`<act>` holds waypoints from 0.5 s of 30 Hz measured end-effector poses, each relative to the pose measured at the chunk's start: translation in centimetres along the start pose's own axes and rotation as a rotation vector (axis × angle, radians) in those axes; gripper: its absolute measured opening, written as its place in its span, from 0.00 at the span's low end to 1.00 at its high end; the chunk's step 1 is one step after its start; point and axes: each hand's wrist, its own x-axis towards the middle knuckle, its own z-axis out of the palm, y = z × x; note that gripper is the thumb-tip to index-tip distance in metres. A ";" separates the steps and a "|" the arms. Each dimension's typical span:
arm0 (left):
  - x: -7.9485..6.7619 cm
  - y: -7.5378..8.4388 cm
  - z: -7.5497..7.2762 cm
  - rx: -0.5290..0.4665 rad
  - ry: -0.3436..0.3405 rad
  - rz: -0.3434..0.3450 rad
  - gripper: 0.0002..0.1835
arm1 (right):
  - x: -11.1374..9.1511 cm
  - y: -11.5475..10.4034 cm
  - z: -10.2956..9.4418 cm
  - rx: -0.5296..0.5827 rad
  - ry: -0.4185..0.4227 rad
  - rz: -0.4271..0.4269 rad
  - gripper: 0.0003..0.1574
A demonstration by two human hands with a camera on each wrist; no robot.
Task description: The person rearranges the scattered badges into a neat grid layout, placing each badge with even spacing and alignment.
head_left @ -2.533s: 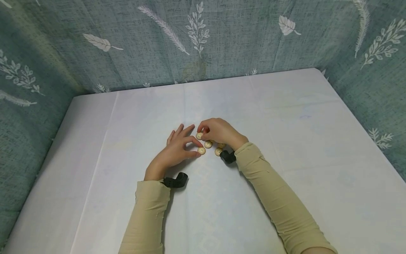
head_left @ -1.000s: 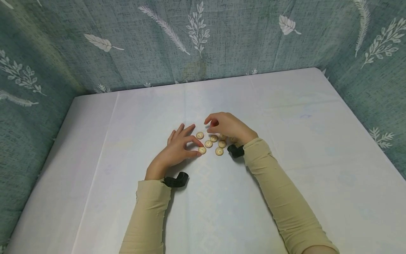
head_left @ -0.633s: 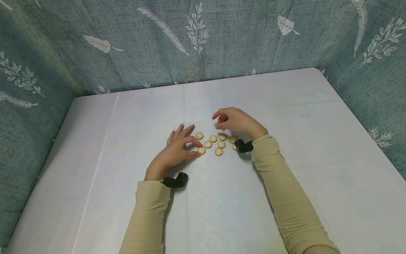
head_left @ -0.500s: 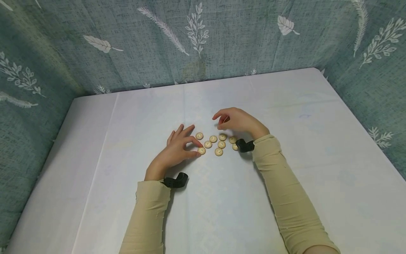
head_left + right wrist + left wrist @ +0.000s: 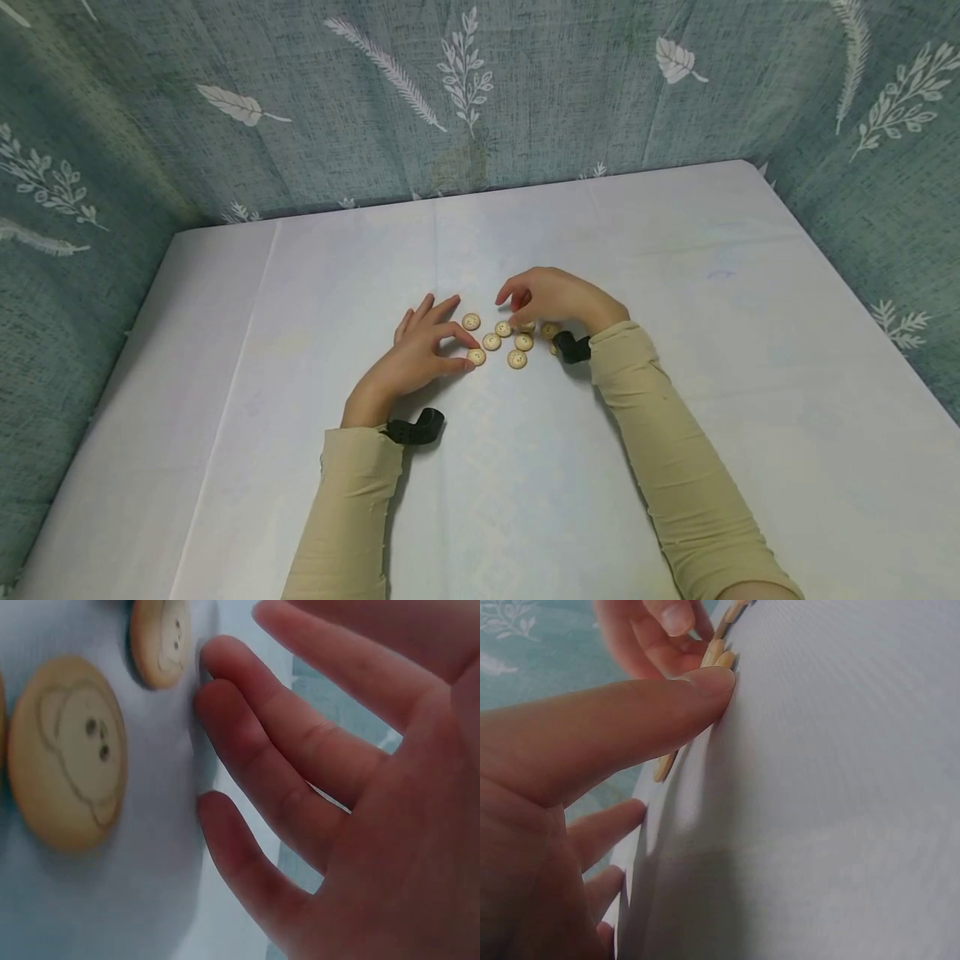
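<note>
Several round wooden buttons lie on the white cloth. In the right wrist view a large button (image 5: 67, 754) shows a drawn bear face with two dark holes. My left hand (image 5: 408, 360) pinches the edges of the nearest left button (image 5: 476, 357) between thumb and forefinger, its other fingers spread. Over the far side of the group, my right hand (image 5: 558, 296) hovers with loosely bent fingers, holding nothing that I can see. Its thumb tip is close to one button (image 5: 503, 328) and partly covers another (image 5: 528, 327). Contact there cannot be made out.
A single button (image 5: 471, 322) lies at the far left of the group. More buttons (image 5: 517, 359) lie in the middle, and one (image 5: 550, 331) is beside the right wrist camera (image 5: 573, 347). The white-covered table (image 5: 300, 333) meets a green leaf-patterned curtain (image 5: 525, 92).
My right hand has left the far-left button, moved right and away, then come back slightly toward the group's far side. My left hand has stayed on its button.
</note>
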 end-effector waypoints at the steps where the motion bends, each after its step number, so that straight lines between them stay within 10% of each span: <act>1: 0.0 0.0 0.0 -0.002 -0.001 -0.001 0.08 | 0.0 -0.1 0.1 -0.006 -0.013 0.002 0.18; 15: -0.1 0.0 0.0 -0.001 -0.003 -0.002 0.08 | 0.1 -1.5 1.0 -0.166 -0.072 0.015 0.13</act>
